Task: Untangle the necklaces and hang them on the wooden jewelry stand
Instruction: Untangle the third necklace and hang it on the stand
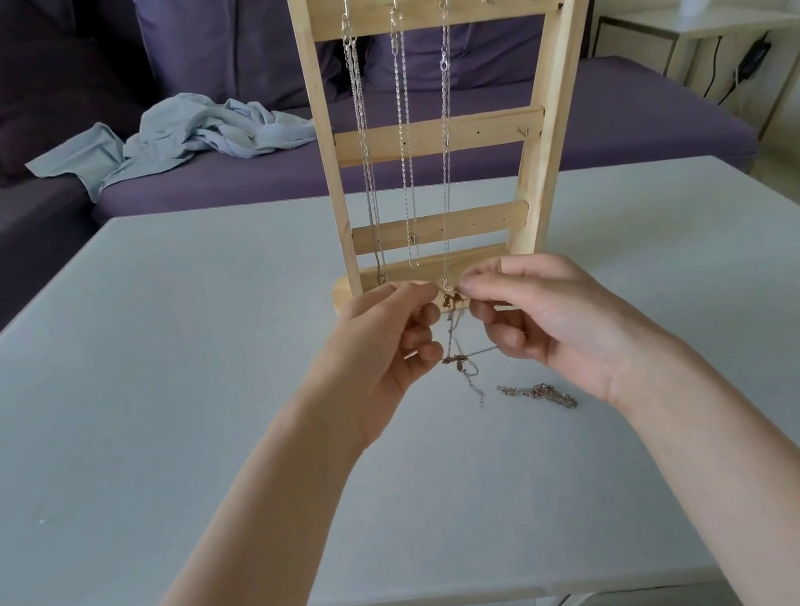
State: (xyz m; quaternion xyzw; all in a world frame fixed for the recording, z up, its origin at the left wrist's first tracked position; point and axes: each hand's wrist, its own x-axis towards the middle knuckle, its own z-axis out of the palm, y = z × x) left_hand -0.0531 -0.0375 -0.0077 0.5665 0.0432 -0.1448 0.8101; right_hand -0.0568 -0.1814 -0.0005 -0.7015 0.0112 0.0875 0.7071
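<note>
The wooden jewelry stand (pixel 430 137) stands upright on the pale desk (pixel 192 385), set back from the near edge and closer to the far edge, beyond which sits a purple sofa (pixel 466 137) with a crumpled light-blue cloth (pixel 185 132) on its seat. Broad bare desk surface lies to the left and right of the stand and in front of the forearms.

Three silver chains hang from the top-rail hooks: the left chain (pixel 365 152), the middle chain (pixel 404 146) and the right chain (pixel 447 140), each reaching down toward the base. Two hooks at the right end of the top rail carry nothing.

Just in front of the stand's base, the left hand (pixel 384 351) and the right hand (pixel 545 317) are raised above the desk, thumbs and forefingers nearly meeting. Each grip is narrow, pinching a dark tangled necklace (pixel 456 341) between them; its knot sits at the fingertips and loose strands dangle below, with one thin strand running across to the right hand's lower fingers. The exact pinch points are hard to make out.

A second knotted chain (pixel 538 393) lies on the desk just below the right hand, apart from it.
</note>
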